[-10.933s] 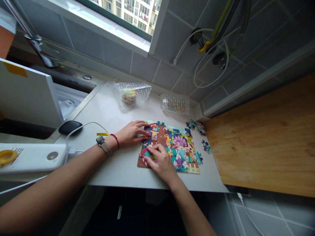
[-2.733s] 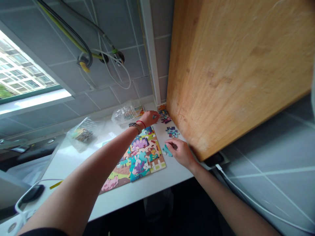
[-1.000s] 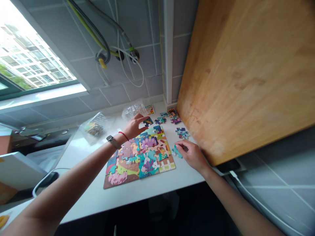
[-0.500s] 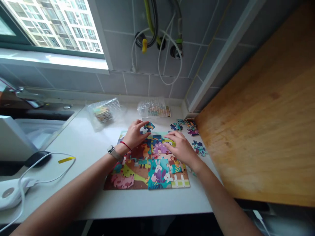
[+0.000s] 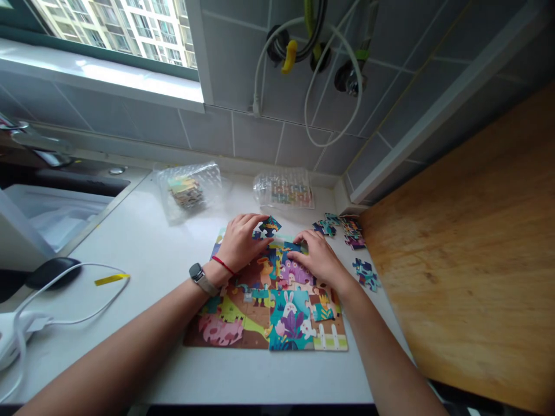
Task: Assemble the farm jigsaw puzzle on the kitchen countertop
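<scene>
My left hand (image 5: 243, 240) grips a dark blue jigsaw piece (image 5: 269, 225) between thumb and fingers, tilted just above the puzzle's far edge. The colourful animal puzzle (image 5: 247, 312) lies flat on the counter beneath both hands. To the right, my right hand (image 5: 318, 254) rests at the puzzle's upper right part, thumb and fingers apart around a dark blue area of it. Under the fingers the detail is partly hidden. A teal section with a white rabbit (image 5: 289, 320) sits at the front, overlapping the brown picture.
Loose jigsaw pieces (image 5: 366, 273) lie on the right, with a further pile (image 5: 353, 231) against the wooden panel (image 5: 468, 260). Two clear bags, one left (image 5: 188, 190) and one right (image 5: 286, 188), stand behind. A white cable (image 5: 91, 315) and a sink (image 5: 65, 208) are at left.
The view has shifted and tilted slightly, so the counter appears moved. My left hand still holds the piece; my right hand's fingers have bent a little at the puzzle.
</scene>
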The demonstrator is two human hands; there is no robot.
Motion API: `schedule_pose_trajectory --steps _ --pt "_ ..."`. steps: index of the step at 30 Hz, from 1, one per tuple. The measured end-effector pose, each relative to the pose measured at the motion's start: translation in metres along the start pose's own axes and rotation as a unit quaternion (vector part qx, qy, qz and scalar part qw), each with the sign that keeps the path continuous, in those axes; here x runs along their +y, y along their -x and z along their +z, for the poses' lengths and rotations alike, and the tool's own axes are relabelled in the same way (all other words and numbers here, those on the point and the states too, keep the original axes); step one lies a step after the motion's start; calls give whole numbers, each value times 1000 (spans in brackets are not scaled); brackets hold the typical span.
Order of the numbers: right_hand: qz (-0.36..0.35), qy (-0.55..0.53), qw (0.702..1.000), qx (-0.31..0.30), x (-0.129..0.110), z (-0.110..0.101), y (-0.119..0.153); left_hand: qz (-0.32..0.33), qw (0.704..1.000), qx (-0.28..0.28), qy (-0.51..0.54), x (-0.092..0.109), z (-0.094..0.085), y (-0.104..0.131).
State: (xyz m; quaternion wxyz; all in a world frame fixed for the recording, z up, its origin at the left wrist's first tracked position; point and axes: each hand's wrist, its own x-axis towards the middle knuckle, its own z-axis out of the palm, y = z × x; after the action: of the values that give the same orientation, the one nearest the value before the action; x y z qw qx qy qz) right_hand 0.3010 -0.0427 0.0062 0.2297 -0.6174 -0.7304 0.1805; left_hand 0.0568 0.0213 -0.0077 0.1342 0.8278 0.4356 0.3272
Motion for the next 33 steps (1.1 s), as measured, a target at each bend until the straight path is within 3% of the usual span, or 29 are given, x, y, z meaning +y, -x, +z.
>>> schedule_pose_trajectory --steps 7,10,17,22,26,33 --pt "27 -135 987 78 -6 -1 1 18 999 -16 -35 7 6 6" --pt "53 -225 966 115 -5 1 0 27 998 -18 -48 8 8 7" --pt "124 -403 897 132 -2 11 -2 59 998 27 -19 10 9 8" --pt "156 -448 872 123 -3 14 1 123 987 100 22 9 8 9" --pt "165 -481 855 99 -5 15 2 161 980 116 20 11 6 9" --pt "166 -492 846 120 -2 16 2 136 983 122 34 6 8 8"
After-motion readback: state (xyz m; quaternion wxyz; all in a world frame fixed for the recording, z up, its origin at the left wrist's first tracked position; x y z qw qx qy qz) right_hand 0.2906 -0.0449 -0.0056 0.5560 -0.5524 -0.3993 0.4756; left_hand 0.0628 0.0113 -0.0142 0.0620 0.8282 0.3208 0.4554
